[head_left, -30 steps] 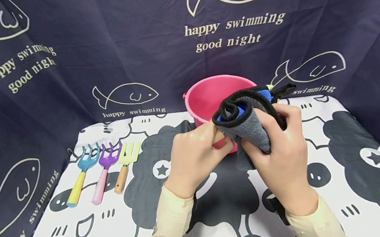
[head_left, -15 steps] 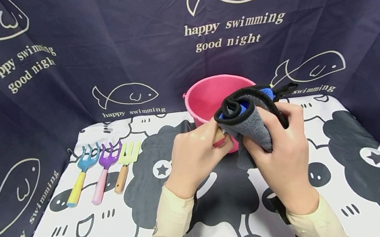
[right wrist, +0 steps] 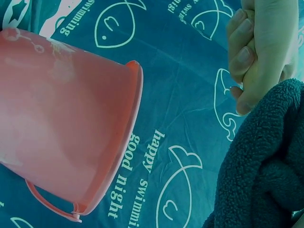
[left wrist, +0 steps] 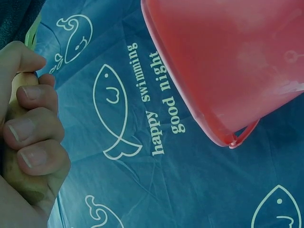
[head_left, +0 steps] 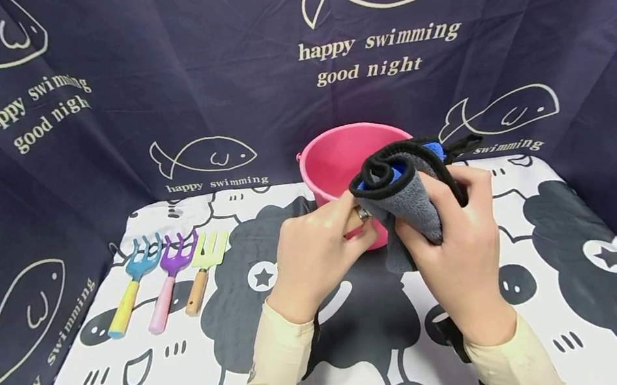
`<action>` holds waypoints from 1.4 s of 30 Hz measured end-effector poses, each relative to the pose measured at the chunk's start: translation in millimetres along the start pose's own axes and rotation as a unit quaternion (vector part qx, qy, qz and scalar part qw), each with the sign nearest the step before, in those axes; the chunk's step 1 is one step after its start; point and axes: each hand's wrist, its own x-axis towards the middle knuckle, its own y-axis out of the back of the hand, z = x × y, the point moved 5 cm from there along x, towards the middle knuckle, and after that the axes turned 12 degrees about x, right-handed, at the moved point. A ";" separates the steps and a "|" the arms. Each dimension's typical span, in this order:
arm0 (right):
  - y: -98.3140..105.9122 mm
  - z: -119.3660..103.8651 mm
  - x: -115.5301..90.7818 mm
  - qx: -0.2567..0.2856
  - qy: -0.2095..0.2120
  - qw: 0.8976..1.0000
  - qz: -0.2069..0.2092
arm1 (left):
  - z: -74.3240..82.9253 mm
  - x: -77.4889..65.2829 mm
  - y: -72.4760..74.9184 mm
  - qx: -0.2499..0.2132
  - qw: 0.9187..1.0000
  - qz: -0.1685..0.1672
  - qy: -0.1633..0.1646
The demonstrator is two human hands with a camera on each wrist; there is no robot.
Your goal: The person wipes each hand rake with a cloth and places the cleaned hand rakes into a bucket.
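My left hand [head_left: 313, 251] grips the wooden handle [left wrist: 23, 178] of a small garden tool in front of the bucket. A sliver of its light green head [left wrist: 32, 35] shows in the left wrist view; the rest is hidden by the towel, so its exact kind is unclear. My right hand [head_left: 464, 249] holds a grey and blue towel [head_left: 407, 201] with black edging, bunched around the tool's head just right of my left hand. In the right wrist view, the towel [right wrist: 251, 156] sits close against the left hand [right wrist: 263, 47].
Behind both hands stands a pink bucket [head_left: 328, 160]. On the table's left lie a blue hand fork [head_left: 133, 276], a purple hand fork [head_left: 168, 271] and a light green fork-like tool [head_left: 207, 269]. Dark fish-print curtains enclose the back and sides.
The towel and right hand have shifted very slightly up and right. A light green bit that peeked out behind the towel is now hidden. My left hand stays nearly still.
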 end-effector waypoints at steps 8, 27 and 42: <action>-0.3 1.3 1.1 -0.005 -0.002 1.000 0.002 | -0.1 0.9 -0.1 -0.001 1.000 0.000 -0.001; 2.0 3.7 5.7 -0.012 -0.005 1.000 0.013 | -1.5 2.2 -1.1 -0.001 1.000 -0.009 0.000; 4.5 7.1 4.7 -0.016 -0.012 1.000 0.016 | -0.8 -0.1 -0.7 0.008 1.000 -0.005 -0.001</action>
